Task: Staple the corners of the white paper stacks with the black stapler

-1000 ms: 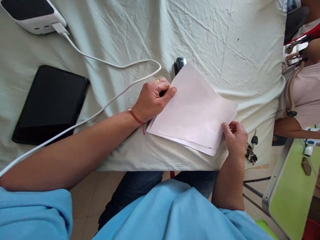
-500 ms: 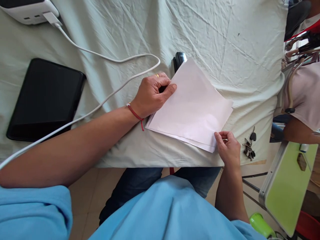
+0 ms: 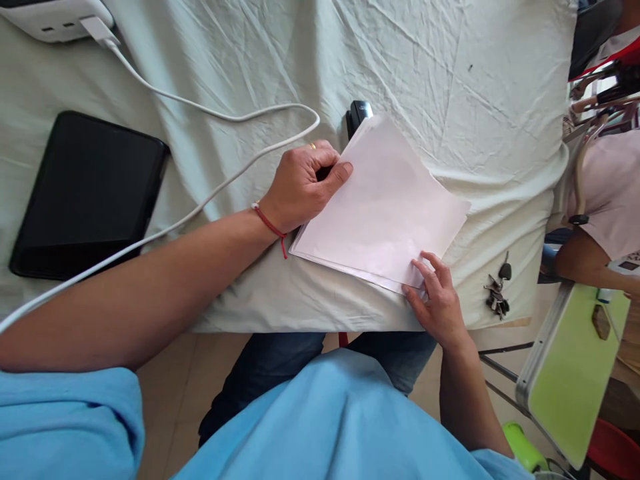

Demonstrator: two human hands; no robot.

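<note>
A small stack of white paper sheets (image 3: 383, 200) lies slanted on the cloth-covered table, its edges slightly out of line. My left hand (image 3: 307, 183) grips the stack's left edge, thumb on top and fingers curled underneath. At the lower right corner rests my right hand (image 3: 436, 297), fingers spread over the top sheet and thumb near the bottom edge. Beyond the far corner a black stapler-like object (image 3: 359, 115) pokes out, the rest of it hidden by the paper.
A black tablet (image 3: 90, 193) lies at left, crossed by a white cable (image 3: 240, 120) from a white socket block (image 3: 60, 20). A bunch of keys (image 3: 497, 293) is near the right edge. A green folding table (image 3: 575, 380) and another person's arm (image 3: 590, 263) are at far right.
My right hand has moved left from the right corner and changed from a pinch to spread fingers on the paper. My left hand keeps its hold.
</note>
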